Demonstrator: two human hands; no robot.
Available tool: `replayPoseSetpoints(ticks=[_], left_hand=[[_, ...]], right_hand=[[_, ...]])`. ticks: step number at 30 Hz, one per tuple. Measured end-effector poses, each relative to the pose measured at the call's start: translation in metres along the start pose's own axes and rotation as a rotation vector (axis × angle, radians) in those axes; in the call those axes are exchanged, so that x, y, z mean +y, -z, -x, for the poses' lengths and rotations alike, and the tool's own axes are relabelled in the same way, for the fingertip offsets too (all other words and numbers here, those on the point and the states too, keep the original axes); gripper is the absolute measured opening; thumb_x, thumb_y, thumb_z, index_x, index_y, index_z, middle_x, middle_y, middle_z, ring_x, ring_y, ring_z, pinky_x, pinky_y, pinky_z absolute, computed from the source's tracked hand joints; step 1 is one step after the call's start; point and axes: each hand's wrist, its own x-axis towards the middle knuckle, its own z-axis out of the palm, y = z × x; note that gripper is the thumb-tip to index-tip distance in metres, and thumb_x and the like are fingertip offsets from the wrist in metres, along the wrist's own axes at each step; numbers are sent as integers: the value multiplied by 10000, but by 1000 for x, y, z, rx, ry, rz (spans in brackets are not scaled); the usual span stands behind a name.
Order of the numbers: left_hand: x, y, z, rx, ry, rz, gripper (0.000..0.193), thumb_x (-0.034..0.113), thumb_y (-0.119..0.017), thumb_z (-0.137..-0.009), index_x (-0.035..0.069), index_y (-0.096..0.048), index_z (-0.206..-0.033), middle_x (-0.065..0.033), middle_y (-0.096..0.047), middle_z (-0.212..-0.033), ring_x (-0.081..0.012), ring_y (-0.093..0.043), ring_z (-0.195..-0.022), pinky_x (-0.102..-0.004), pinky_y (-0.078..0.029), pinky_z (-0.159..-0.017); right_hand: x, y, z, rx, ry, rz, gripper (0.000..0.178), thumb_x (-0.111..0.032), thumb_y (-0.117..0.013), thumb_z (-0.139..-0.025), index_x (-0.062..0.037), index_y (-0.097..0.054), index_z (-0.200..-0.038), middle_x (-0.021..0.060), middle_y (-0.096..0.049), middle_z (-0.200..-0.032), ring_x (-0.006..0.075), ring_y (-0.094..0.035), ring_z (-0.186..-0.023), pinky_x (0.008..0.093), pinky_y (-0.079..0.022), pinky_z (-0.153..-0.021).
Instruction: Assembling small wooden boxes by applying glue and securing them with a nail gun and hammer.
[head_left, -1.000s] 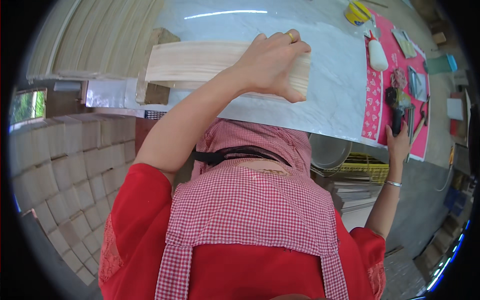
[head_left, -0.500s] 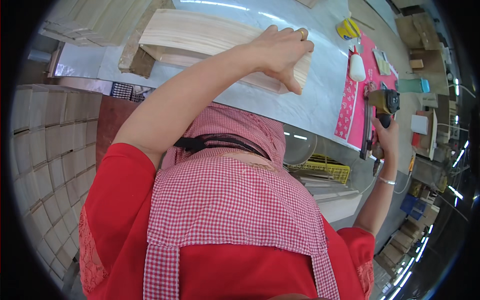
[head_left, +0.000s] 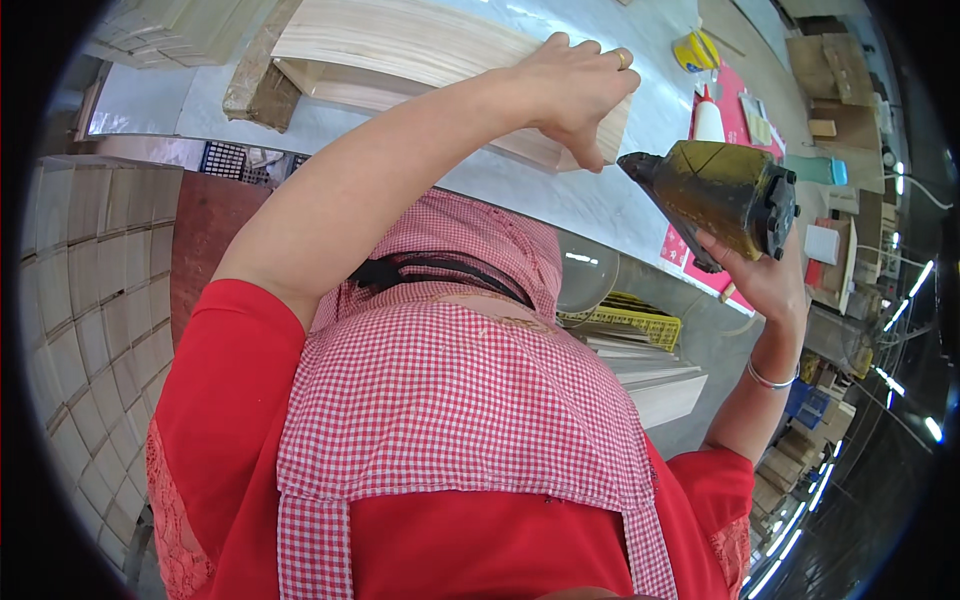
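Observation:
A pale wooden box [head_left: 400, 45] lies on its side along the bench, its open side toward me. My left hand [head_left: 580, 95] grips the box's right end, with fingers over the top and the thumb at the near lower corner. My right hand [head_left: 762, 282] is closed round the handle of a worn, yellow-and-black nail gun [head_left: 715, 195]. The gun's nose is raised close to the box's right end, beside my left thumb; whether it touches is hard to tell. The gun hides part of my right fingers.
Left of the box lies a brown block [head_left: 262, 90]. A white glue bottle [head_left: 708, 122] and a yellow tub [head_left: 695, 50] stand at the right. Stacked wooden pieces [head_left: 95, 260] rise at my left. Under the bench is a yellow crate [head_left: 640, 325].
The nail gun in my right hand has come up and left from the pink sheet to the box's end. My left hand and the box have shifted slightly.

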Motion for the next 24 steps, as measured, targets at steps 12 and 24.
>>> replayPoseSetpoints(ticks=[12,24], left_hand=[[-1,-6,0,57,-16,-1,773,366,-874,-558,44,-560,-1187,-114,-552,-1220,-287,-536,-1131,-448,-420,-889],[0,-2,-1,41,-6,-8,759,409,-886,-542,-2,-571,-1098,-145,-574,-1127,-294,-560,-1086,-426,-435,-873]], right_hand=[[1,1,-8,-29,32,25,407,-48,-805,-800,27,-613,-1150,97,-700,-1063,165,-644,-942,315,-522,-836],[2,7,-22,5,14,11,406,-62,-810,-800,29,-624,-1149,89,-703,-1059,156,-643,-923,312,-528,-821]])
